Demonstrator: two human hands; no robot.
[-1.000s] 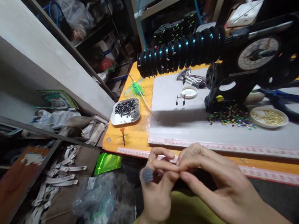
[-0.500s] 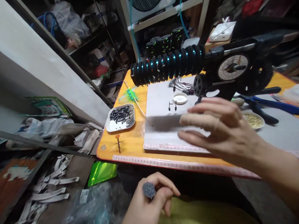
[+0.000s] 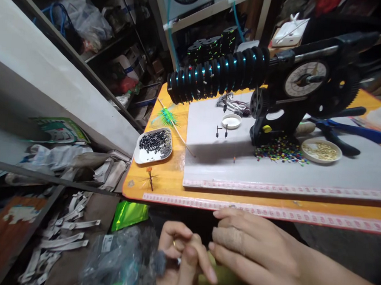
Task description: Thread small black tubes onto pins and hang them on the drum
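Observation:
Below the table's front edge, my left hand point(image 3: 184, 257) is closed, its fingers curled around a small grey bundle point(image 3: 160, 262) whose rounded, grainy end sticks out on the left. A ring shows on one finger. Just right of it is my right hand point(image 3: 252, 243), palm down, fingers stretched out and a tan wrap round one of them. Its fingertips come close to the left hand; its thumb is hidden, and nothing shows in it. On the white board point(image 3: 214, 173) beyond lie a pile of multicoloured bead-headed pins point(image 3: 279, 150) and a tiny orange-tipped piece point(image 3: 234, 159).
A black geared stand point(image 3: 305, 80) carries a long ribbed roller point(image 3: 218, 73) over the board. Around it are a dish of gold pieces point(image 3: 324, 150), blue-handled pliers point(image 3: 360, 133), a small white dish point(image 3: 231, 121), and a tray of black tubes point(image 3: 153, 145). Measuring tape point(image 3: 270, 211) lines the front edge.
My right hand has come down from over the board to beside my left hand, uncovering the pins. My left hand has turned, with the grey bundle still in it.

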